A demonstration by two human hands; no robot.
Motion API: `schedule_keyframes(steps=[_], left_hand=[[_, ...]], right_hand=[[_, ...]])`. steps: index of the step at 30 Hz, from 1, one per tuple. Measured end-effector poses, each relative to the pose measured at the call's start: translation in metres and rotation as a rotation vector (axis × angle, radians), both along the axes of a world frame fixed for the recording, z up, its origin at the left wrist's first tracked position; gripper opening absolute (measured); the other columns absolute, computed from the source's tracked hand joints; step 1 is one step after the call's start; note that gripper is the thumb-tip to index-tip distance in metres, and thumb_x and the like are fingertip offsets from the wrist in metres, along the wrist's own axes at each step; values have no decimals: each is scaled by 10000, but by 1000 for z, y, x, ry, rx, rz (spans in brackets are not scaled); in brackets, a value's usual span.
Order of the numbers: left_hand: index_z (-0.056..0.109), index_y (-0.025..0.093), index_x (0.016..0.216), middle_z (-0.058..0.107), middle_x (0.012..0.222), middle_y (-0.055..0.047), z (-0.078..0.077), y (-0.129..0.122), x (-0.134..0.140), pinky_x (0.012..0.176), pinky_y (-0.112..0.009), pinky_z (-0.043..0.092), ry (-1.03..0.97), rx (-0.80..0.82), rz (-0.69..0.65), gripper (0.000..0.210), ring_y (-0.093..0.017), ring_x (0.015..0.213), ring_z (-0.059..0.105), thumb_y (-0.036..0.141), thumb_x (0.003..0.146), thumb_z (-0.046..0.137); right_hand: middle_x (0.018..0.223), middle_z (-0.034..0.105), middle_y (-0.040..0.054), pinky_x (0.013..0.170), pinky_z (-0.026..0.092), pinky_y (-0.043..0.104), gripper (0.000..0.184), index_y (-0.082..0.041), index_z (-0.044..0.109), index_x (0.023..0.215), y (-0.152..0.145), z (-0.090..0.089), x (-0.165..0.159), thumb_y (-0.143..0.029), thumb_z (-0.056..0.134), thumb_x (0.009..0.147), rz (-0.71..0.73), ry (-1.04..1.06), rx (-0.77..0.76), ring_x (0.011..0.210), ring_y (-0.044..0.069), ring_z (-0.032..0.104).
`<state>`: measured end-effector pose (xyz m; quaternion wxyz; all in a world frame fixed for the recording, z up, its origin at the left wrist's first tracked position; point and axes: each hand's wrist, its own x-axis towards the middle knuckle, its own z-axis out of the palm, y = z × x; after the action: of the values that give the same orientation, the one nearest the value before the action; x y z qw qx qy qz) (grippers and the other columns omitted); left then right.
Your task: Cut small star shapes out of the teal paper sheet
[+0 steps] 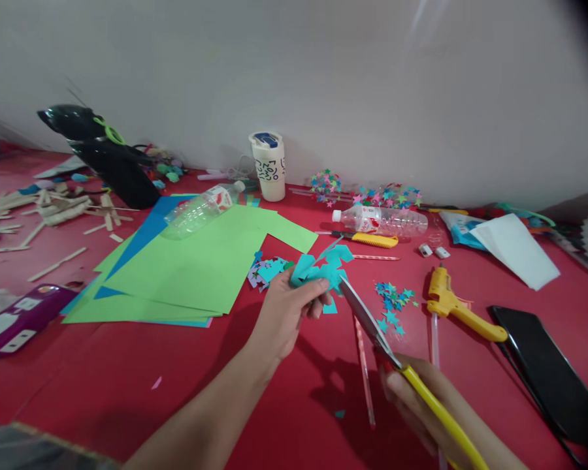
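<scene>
My left hand point(287, 313) pinches a piece of teal paper point(321, 266) with jagged cut edges, held above the red table point(127, 378). My right hand point(421, 405) grips yellow-handled scissors point(372, 326), whose blades point up-left and meet the teal paper's lower right edge. Small teal stars point(392, 301) lie on the table just right of the blades. A heap of blue and purple scraps point(265, 269) lies left of the held paper.
Green and blue paper sheets point(196, 264) lie left, with an empty bottle point(200, 209) on them. A yellow glue gun point(458, 307), a black tablet point(549, 372), a second bottle point(379, 220), a yellow cutter point(372, 239), a white cup point(268, 166) and wooden sticks point(53, 209) surround them.
</scene>
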<state>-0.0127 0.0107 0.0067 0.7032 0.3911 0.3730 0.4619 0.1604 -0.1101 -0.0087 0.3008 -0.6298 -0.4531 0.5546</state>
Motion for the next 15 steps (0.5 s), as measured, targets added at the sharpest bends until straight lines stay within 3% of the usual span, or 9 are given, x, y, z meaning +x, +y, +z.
schedule_keyframes(steps=[4, 7, 12, 15], left_hand=[[574, 130, 739, 611, 684, -36, 0, -3, 2, 538, -156, 409, -271, -125, -69, 85, -58, 532, 504, 182, 722, 639], [589, 141, 834, 619, 796, -47, 1, -7, 6, 619, -163, 438, -393, -176, -100, 156, -69, 627, 535, 175, 699, 659], [591, 137, 759, 602, 723, -30, -4, -12, 13, 579, -180, 427, -121, -56, 18, 154, -73, 584, 516, 253, 735, 689], [605, 148, 759, 594, 708, -15, -5, -12, 14, 554, -182, 417, -71, 10, 84, 134, -71, 578, 504, 252, 744, 687]], right_hand=[[430, 300, -112, 320, 164, 190, 597, -216, 426, 649, 0, 4, -6, -811, 399, 688, -54, -7, -30, 314, 37, 196], [387, 283, -123, 319, 167, 177, 603, -216, 417, 641, 1, -1, -7, -814, 368, 700, -52, 12, -29, 303, 34, 186], [382, 294, -118, 296, 152, 174, 575, -223, 387, 622, -1, -11, -7, -789, 403, 714, -10, 32, -15, 284, 36, 232], [385, 313, -109, 295, 149, 186, 526, -228, 367, 629, -2, -13, -6, -732, 411, 772, 44, 59, 18, 287, 42, 250]])
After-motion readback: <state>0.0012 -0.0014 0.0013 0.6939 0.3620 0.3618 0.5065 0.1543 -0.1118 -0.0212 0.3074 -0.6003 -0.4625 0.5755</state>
